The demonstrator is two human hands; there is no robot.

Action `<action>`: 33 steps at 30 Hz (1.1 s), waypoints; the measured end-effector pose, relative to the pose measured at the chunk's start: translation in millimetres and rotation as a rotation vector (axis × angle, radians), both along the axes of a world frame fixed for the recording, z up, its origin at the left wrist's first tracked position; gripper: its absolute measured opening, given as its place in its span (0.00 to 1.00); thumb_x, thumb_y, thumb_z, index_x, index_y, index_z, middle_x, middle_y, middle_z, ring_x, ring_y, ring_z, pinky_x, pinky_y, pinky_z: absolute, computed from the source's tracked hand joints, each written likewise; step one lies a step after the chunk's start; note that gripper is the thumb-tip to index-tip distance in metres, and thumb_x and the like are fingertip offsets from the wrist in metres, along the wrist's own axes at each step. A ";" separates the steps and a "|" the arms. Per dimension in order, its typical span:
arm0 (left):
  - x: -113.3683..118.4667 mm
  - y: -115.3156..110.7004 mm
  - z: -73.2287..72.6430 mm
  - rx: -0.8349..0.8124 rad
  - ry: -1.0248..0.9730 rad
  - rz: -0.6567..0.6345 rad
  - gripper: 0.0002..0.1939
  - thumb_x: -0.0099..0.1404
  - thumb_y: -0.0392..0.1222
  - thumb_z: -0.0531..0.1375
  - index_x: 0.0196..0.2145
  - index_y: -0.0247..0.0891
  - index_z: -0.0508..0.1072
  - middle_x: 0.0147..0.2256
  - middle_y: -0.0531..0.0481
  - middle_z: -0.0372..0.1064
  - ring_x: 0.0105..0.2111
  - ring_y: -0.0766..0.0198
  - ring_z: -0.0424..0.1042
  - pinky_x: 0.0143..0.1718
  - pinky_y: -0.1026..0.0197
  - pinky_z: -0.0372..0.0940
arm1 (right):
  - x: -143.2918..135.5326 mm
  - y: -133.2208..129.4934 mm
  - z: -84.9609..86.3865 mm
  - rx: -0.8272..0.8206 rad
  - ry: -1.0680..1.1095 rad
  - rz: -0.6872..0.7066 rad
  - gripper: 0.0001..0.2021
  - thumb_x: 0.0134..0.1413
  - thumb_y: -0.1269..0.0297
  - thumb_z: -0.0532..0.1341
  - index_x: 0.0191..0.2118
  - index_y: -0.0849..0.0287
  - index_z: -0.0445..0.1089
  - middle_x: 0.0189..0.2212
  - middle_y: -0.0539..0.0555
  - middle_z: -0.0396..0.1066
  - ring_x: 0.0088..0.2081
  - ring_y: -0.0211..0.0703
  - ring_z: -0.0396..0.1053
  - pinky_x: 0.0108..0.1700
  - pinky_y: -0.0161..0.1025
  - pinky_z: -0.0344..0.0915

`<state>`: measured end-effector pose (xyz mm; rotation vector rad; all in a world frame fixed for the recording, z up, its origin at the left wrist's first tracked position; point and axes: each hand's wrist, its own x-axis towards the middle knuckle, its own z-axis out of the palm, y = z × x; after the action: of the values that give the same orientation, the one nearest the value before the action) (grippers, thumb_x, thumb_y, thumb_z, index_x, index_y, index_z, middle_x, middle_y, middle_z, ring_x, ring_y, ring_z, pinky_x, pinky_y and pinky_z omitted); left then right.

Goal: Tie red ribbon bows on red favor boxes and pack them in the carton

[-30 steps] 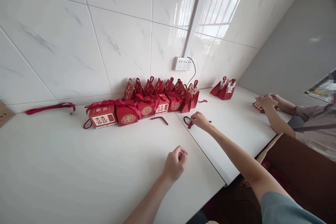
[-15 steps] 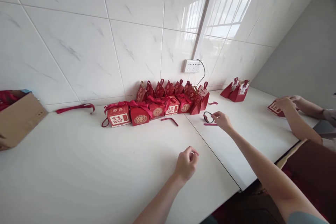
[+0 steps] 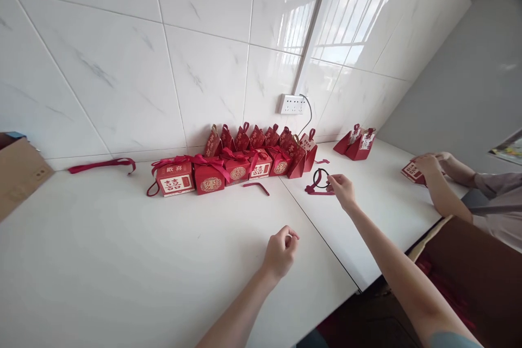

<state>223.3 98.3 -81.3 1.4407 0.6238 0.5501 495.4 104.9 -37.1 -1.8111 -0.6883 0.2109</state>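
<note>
Over the right part of the white table, my right hand is closed in a pinch on a thin black ring, which stands roughly upright. Right by the ring, dark red strips lie on the table. My left hand hovers over or rests on the table nearer to me, its fingers curled in a loose fist with nothing showing in it. A bent red strip lies beyond it. Behind that, red gift boxes with ribbon bows stand in a row, with several pointed red boxes behind them.
A red ribbon lies at the left, beside a cardboard box. Two red boxes stand at the back right. A co-worker's hands hold a red box. A seam crosses the table; an open carton stands below its edge.
The black ring has turned to face me more, and more of the red strip beside it shows. My left hand keeps its curled shape. The view has shifted slightly to the right.
</note>
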 end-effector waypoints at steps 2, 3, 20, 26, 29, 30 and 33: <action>0.2 -0.1 -0.4 0.005 0.000 0.003 0.03 0.59 0.39 0.53 0.28 0.39 0.63 0.15 0.62 0.46 0.17 0.71 0.44 0.18 0.66 0.42 | 4.2 -0.3 2.0 0.018 0.029 -0.015 0.12 0.43 0.56 0.63 0.27 0.59 0.64 0.22 0.52 0.70 0.19 0.37 0.69 0.24 0.35 0.69; 0.2 -0.1 -0.7 0.008 0.000 0.003 0.03 0.59 0.39 0.53 0.28 0.39 0.63 0.15 0.62 0.46 0.17 0.71 0.44 0.18 0.66 0.42 | 6.1 -0.7 4.3 0.026 0.039 -0.021 0.11 0.43 0.57 0.63 0.27 0.59 0.64 0.22 0.52 0.70 0.19 0.36 0.68 0.23 0.35 0.69; 0.1 -8.4 4.0 0.006 0.005 0.039 0.04 0.56 0.38 0.53 0.29 0.38 0.66 0.16 0.59 0.53 0.16 0.70 0.51 0.18 0.65 0.48 | -125.3 46.8 -7.9 -0.282 0.000 0.677 0.16 0.42 0.51 0.61 0.27 0.61 0.69 0.23 0.53 0.72 0.20 0.35 0.65 0.23 0.34 0.63; -0.8 -13.9 7.5 -0.008 0.034 0.104 0.03 0.49 0.36 0.57 0.25 0.40 0.70 0.16 0.55 0.57 0.16 0.68 0.55 0.19 0.62 0.53 | -144.8 59.4 -17.1 -0.409 -0.189 0.770 0.14 0.41 0.49 0.60 0.25 0.56 0.70 0.15 0.52 0.69 0.20 0.45 0.68 0.22 0.37 0.59; -1.9 -17.8 8.2 -0.012 0.004 0.147 0.04 0.51 0.35 0.56 0.24 0.43 0.70 0.18 0.53 0.59 0.18 0.66 0.58 0.20 0.61 0.55 | -137.5 69.9 -23.2 -0.406 -0.350 0.667 0.16 0.42 0.48 0.58 0.29 0.56 0.70 0.23 0.56 0.73 0.25 0.49 0.70 0.28 0.42 0.63; -2.3 -19.1 8.1 -0.012 -0.011 0.156 0.05 0.52 0.35 0.56 0.24 0.44 0.70 0.19 0.52 0.60 0.19 0.66 0.58 0.21 0.61 0.55 | -136.1 74.7 -25.5 -0.395 -0.416 0.613 0.17 0.42 0.48 0.57 0.30 0.57 0.70 0.28 0.58 0.74 0.27 0.49 0.71 0.31 0.43 0.64; -3.3 -22.0 7.8 0.008 -0.041 0.181 0.06 0.53 0.35 0.55 0.24 0.43 0.71 0.19 0.52 0.61 0.19 0.66 0.58 0.21 0.61 0.55 | -138.0 88.1 -32.6 -0.390 -0.537 0.506 0.16 0.42 0.52 0.58 0.33 0.59 0.68 0.36 0.61 0.73 0.32 0.49 0.71 0.35 0.43 0.65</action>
<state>220.0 76.3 -73.4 1.3844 0.7241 0.7232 357.4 193.0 -69.7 -2.0512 -1.5780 0.2011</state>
